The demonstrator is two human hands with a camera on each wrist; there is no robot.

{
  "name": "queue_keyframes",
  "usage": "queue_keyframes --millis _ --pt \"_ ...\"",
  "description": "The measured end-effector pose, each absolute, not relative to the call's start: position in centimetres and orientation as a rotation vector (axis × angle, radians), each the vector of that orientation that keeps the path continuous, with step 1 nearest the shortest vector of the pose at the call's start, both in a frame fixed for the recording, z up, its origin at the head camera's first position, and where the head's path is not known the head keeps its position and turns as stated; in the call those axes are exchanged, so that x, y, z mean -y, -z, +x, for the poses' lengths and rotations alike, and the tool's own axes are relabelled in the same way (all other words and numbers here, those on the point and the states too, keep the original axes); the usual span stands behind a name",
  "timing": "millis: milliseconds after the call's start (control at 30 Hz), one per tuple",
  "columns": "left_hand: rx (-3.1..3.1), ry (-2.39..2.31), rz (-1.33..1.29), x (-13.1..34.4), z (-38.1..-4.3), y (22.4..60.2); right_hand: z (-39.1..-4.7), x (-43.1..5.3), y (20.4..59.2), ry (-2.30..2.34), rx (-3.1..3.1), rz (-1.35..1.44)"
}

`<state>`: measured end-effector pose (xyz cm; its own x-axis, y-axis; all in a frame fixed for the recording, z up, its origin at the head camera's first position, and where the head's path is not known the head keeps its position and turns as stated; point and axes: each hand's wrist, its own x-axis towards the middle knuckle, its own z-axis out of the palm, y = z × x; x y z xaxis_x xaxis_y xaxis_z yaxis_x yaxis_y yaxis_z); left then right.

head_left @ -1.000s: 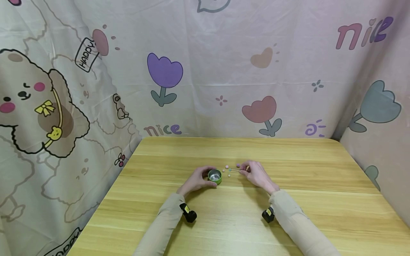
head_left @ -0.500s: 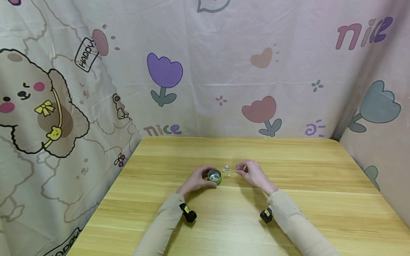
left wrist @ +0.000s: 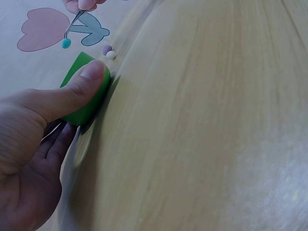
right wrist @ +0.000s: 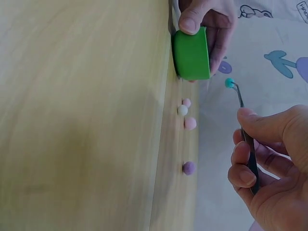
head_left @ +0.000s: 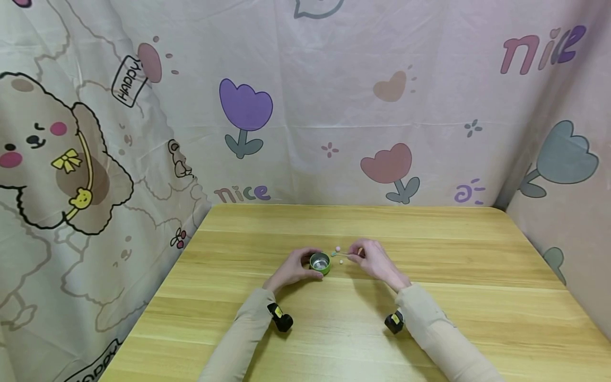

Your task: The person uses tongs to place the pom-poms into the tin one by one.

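Note:
My left hand (head_left: 295,267) holds a small round green tin (right wrist: 191,55) upright on the table, thumb on the near side and fingers behind. Something pale lies inside the tin, too small to make out. In my right hand (head_left: 376,261) is a pair of bent-tip tweezers (right wrist: 251,163), pinched between thumb and fingers. Their tips grip a small turquoise ball (right wrist: 229,83), lifted off the table just right of the tin. Below it on the table lie a larger pink ball (right wrist: 190,123), a white ball (right wrist: 182,110), a smaller pink ball (right wrist: 186,102) and a purple ball (right wrist: 189,168).
The wooden table (head_left: 343,339) spans the front, its far edge against a printed cloth backdrop (head_left: 305,106). Another cloth hangs along the left side. A black wrist camera sits on each sleeve.
My right hand has moved left with the tweezers, bringing the turquoise ball nearer to the tin. The purple ball has gone out of sight in the head view. My left hand and the tin stay put.

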<state>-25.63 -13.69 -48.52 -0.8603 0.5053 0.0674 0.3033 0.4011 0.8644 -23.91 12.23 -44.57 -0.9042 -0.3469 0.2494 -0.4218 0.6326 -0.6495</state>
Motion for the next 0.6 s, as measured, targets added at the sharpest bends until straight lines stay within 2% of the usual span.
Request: queue_keyframes --millis 600 --pt "-2.441 -1.459 0.709 13.67 -25.82 48.79 -23.88 -11.15 44.76 -1.139 2.753 0.703"
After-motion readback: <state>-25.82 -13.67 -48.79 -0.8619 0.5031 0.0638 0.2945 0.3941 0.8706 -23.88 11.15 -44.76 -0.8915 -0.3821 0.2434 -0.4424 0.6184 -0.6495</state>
